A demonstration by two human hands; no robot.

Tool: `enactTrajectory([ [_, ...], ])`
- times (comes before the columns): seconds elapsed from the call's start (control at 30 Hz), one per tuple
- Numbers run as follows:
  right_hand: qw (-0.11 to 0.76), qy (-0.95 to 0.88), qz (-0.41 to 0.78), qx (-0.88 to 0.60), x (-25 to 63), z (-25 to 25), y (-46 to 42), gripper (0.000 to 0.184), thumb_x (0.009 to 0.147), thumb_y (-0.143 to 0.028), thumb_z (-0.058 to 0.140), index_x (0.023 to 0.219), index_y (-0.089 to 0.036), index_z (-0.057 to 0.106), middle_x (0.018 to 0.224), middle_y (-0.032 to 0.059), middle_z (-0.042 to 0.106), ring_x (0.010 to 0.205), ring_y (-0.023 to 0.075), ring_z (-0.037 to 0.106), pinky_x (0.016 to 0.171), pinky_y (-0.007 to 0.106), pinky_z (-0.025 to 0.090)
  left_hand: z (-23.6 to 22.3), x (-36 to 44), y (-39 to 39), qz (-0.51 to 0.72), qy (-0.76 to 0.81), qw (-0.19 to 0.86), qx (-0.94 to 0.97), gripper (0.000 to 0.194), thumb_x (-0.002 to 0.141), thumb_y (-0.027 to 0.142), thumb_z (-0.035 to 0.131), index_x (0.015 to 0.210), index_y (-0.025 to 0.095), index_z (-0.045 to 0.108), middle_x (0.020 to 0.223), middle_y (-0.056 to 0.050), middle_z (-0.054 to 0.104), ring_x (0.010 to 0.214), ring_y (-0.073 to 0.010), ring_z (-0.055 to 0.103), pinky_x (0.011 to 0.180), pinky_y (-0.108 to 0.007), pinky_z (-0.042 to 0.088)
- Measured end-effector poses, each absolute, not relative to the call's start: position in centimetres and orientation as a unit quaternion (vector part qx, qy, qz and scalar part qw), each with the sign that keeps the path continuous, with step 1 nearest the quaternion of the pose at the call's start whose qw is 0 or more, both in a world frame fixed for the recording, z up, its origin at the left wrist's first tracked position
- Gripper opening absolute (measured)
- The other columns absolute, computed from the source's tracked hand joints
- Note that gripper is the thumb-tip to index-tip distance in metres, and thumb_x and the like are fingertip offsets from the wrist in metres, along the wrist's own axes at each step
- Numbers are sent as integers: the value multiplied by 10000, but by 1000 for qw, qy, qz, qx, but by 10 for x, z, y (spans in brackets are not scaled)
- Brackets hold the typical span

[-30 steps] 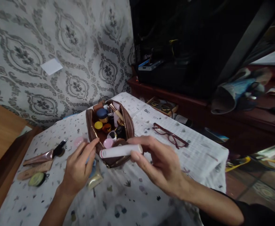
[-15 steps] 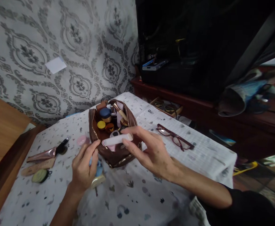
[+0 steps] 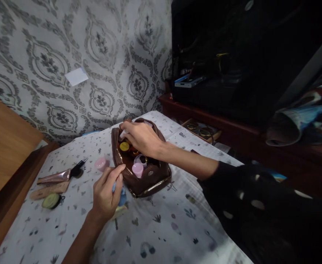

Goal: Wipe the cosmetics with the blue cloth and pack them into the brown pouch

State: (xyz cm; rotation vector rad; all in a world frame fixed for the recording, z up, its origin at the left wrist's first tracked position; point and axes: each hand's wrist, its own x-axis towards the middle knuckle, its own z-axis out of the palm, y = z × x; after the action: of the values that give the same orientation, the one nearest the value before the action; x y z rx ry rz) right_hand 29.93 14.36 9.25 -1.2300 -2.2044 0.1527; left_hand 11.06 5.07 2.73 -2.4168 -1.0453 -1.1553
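1. The big change is in the right hand [image 3: 141, 137]. Half a second ago it held the white tube [image 3: 123, 135] over the near part of the brown bag [image 3: 156, 181] — now it has moved to the bag's far end, close to the wall [image 3: 102, 73].

2. The right grip looks closed on the white tube. Only a pale bit of it pokes out past the fingers, over the inside of the open bag. The hand hides the rest, so I cannot tell if the tube touches anything in there.

3. The left hand [image 3: 107, 192] has stayed by the bag's near left side, with one fingertip at the zip [image 3: 120, 157]. I cannot tell if this grip pinches the bag or just rests on it.

4. With the tube out of the way, the pink cup [image 3: 137, 169] inside the bag is easy to see. The yellow lid [image 3: 124, 146] shows too.

5. What this means for the work: the tube seems nearly down in the bag, but it has not been let go.

6. A pink pot [image 3: 101, 164] sits on the counter [image 3: 161, 249], just left of the bag. By the counter's left edge lie a shiny tube [image 3: 54, 176], a tan tube [image 3: 50, 190] and a round green thing [image 3: 50, 201].
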Motion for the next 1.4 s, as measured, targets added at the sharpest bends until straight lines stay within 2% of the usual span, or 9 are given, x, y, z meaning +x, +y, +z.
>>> enactTrajectory([
  [0.13,224,-844,12,-487,283,100,158,218,967,-198,463,1161,-179,561,1061,125,722,943,272,689,754,323,491,28,111,50,-397,-361,128,-834,255,957,72,481,1170,124,612,909,-63,642,804,-121,630,719,-205,500],
  [0.33,187,-848,2,-496,269,101,170,344,905,-86,452,1242,-120,510,1128,195,694,1006,315,693,779,386,546,26,109,51,-400,-361,112,-835,274,956,70,482,1194,142,597,954,-80,664,856,-134,642,748,-227,515],
  [0.7,195,-854,-10,-482,264,96,186,330,935,-81,443,1239,-111,568,1110,217,709,1056,305,686,822,375,539,27,112,51,-409,-361,115,-830,266,954,91,484,1176,154,617,914,-61,671,806,-132,649,711,-220,521],
  [0.87,147,-869,-2,-473,259,89,191,270,925,-73,481,1102,-105,682,1154,209,703,1078,280,682,858,358,548,27,111,50,-410,-360,110,-831,274,948,84,493,1183,146,619,910,-60,653,789,-127,636,709,-217,514],
  [0.97,137,-868,-4,-476,259,88,194,280,907,-50,487,1089,-85,697,1152,212,702,1059,286,685,834,353,553,27,111,50,-408,-358,110,-833,268,949,79,492,1178,140,616,908,-59,644,794,-124,627,708,-211,509],
  [1.17,195,-865,-2,-463,275,98,160,229,969,-168,483,1037,-104,692,1129,180,691,952,264,688,726,318,494,27,110,49,-400,-366,106,-833,273,953,93,489,1194,146,607,910,-57,643,794,-125,629,718,-217,511],
  [1.27,204,-881,39,-425,298,94,123,334,1034,-298,449,891,-124,695,939,107,708,822,196,673,712,294,464,26,110,49,-398,-369,113,-832,278,953,99,487,1198,153,604,901,-57,648,787,-128,640,701,-214,514],
  [1.33,194,-917,79,-341,315,82,101,417,1051,-324,421,788,-131,681,803,68,689,738,162,654,704,282,482,25,111,49,-401,-365,121,-832,280,952,96,483,1198,159,601,909,-62,656,792,-132,650,692,-212,517],
  [1.4,237,-933,73,-261,328,65,85,294,1029,-318,485,943,-135,698,903,72,713,867,179,673,823,314,532,25,111,49,-399,-366,123,-832,294,950,91,479,1210,166,594,928,-69,664,793,-134,657,679,-212,520],
])
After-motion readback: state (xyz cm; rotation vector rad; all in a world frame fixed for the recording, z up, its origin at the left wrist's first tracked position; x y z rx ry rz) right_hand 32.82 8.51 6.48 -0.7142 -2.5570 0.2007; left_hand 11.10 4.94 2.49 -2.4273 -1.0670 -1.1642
